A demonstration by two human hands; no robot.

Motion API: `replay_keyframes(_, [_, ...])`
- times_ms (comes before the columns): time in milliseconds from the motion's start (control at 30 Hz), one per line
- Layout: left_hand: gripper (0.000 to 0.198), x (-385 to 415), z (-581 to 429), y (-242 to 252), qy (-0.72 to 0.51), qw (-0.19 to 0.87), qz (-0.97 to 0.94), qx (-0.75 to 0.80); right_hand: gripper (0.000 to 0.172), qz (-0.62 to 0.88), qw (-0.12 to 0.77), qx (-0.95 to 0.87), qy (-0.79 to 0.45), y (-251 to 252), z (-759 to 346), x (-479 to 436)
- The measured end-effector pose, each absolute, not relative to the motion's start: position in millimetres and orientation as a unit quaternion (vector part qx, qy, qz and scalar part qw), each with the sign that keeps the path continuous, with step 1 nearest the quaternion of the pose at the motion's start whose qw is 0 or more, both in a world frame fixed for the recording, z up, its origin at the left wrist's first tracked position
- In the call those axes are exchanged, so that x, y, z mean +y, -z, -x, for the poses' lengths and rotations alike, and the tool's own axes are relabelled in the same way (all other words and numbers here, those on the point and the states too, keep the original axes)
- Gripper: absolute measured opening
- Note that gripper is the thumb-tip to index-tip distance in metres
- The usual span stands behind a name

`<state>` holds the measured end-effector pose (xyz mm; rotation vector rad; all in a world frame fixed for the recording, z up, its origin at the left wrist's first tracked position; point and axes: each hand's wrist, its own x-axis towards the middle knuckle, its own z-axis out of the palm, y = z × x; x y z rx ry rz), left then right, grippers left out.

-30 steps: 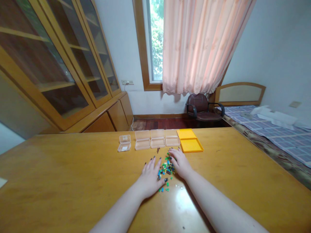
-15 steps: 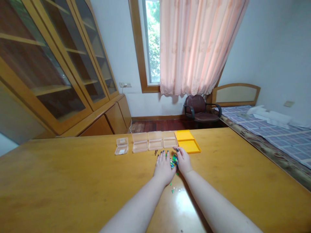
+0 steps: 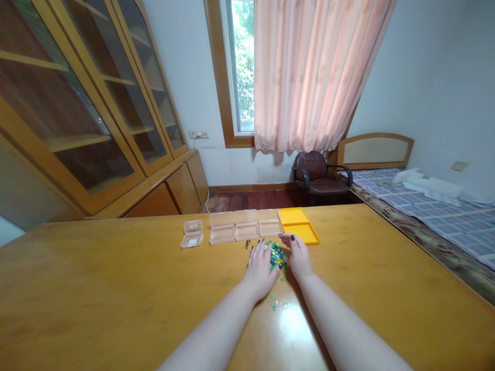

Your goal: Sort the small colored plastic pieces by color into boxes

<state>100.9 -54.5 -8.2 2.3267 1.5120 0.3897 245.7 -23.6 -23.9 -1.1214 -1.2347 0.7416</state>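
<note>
A small heap of tiny green, blue, yellow and white pieces (image 3: 277, 256), too small to name by kind, lies on the wooden table (image 3: 116, 288) between my hands. My left hand (image 3: 260, 270) rests along the heap's left side, fingers stretched forward and thumb apart. On the other side my right hand (image 3: 300, 257) stands on edge with its fingers extended, holding nothing that I can see. A few brown bits (image 3: 247, 243) sit just beyond my left fingertips. Loose green bits (image 3: 274, 307) and some clear ones are scattered nearer to me.
Beyond the hands stand three clear lidded boxes (image 3: 222, 235), opened, in a row. A smaller clear box (image 3: 192, 240) is at their left, an open yellow box (image 3: 303, 233) at their right. Past the table are a chair (image 3: 315, 172) and a bed (image 3: 421, 196).
My right hand has shifted to the right, away from the heap, and the gap between my hands is wider. More of the coloured pieces now show. My left hand has barely moved.
</note>
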Motion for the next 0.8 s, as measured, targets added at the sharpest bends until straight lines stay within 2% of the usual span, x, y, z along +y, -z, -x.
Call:
replay_keyframes(67, [0.081, -72.9, -95.7, 8.9, -0.093, 0.167, -0.854, 0.484, 0.042, 0.489, 0.625, -0.535, -0.291, 19.1, -259.7, -23.7])
replay_keyframes(100, [0.088, -80.0, -94.3, 10.6, -0.071, 0.165, -0.867, 0.465, 0.040, 0.500, 0.604, -0.555, -0.277, 16.5, -267.0, -22.3])
replay_keyframes(167, [0.088, -86.6, -94.3, 15.5, -0.051, 0.150, -0.877, 0.453, 0.036, 0.529, 0.529, -0.619, -0.238, 11.9, -280.3, -17.5])
replay_keyframes(233, [0.082, -81.8, -97.6, 19.9, -0.047, 0.125, -0.868, 0.478, 0.032, 0.561, 0.470, -0.659, -0.177, 10.0, -288.9, -12.8])
replay_keyframes(333, [0.073, -62.2, -103.4, 21.0, -0.056, 0.090, -0.846, 0.522, 0.027, 0.597, 0.426, -0.672, -0.100, 11.7, -289.0, -11.3])
replay_keyframes(567, [0.048, -39.5, -71.5, -0.4, -0.148, 0.006, -0.805, 0.574, 0.024, 0.554, 0.367, -0.736, -0.133, 13.1, -256.8, -24.5])
replay_keyframes(667, [0.035, -38.1, -46.2, -7.7, -0.163, -0.018, -0.814, 0.558, 0.029, 0.511, 0.326, -0.780, -0.153, 12.6, -247.2, -26.5])
replay_keyframes(800, [0.037, -36.3, -33.0, -4.2, -0.137, -0.004, -0.844, 0.519, 0.045, 0.493, 0.280, -0.810, -0.150, 15.3, -243.7, -25.8])
